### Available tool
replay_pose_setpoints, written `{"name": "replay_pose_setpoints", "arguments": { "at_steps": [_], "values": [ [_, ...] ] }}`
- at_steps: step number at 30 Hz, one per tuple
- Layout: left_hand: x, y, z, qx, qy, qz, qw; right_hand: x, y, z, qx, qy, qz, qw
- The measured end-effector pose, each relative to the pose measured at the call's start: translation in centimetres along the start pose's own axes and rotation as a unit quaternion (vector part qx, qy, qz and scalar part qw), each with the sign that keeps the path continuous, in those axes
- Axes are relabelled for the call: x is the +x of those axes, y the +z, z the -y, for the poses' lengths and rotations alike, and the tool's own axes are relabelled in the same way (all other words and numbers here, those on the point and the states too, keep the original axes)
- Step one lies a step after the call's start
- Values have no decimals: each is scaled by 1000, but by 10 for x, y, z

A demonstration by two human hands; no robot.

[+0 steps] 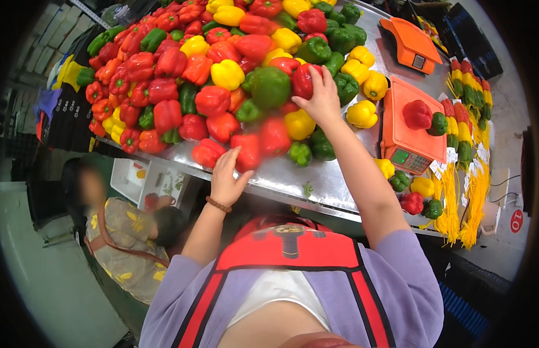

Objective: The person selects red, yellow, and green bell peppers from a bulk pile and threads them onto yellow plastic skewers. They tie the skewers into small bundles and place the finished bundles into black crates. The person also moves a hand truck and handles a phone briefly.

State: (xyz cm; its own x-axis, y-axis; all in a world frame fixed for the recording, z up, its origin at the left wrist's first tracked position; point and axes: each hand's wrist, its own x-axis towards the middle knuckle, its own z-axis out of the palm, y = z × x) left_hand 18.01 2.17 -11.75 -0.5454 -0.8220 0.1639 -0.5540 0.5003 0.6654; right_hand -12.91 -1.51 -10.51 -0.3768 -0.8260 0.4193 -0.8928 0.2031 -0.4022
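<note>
A large heap of red, yellow and green bell peppers covers the metal table [281, 184]. My right hand [321, 100] reaches into the heap, its fingers curled around a red bell pepper [303, 83]. Beside that one sits a big green bell pepper [270, 88]. My left hand [225, 181] is at the table's near edge, thumb apart from the fingers, with the fingertips against a red bell pepper [247, 152]. It appears to touch this pepper without gripping it. Some peppers in the middle are blurred.
An orange scale [401, 139] on the right bears a red and a green pepper. Another orange scale [409, 43] stands farther back. Yellow net bags [449, 200] with packed peppers lie at the far right. On the left, a person [127, 238] is beside a white bin [129, 184].
</note>
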Motion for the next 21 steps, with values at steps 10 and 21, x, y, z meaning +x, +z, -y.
{"name": "replay_pose_setpoints", "arguments": {
  "at_steps": [10, 21],
  "values": [
    [-5, -9, 31, -46, -48, -40, 997, 89, -9, -85, 421, 236, -117, 868],
    [30, -5, 12, -56, -39, -45, 997, 47, 31, -86, 136, 89, -157, 974]
  ]
}}
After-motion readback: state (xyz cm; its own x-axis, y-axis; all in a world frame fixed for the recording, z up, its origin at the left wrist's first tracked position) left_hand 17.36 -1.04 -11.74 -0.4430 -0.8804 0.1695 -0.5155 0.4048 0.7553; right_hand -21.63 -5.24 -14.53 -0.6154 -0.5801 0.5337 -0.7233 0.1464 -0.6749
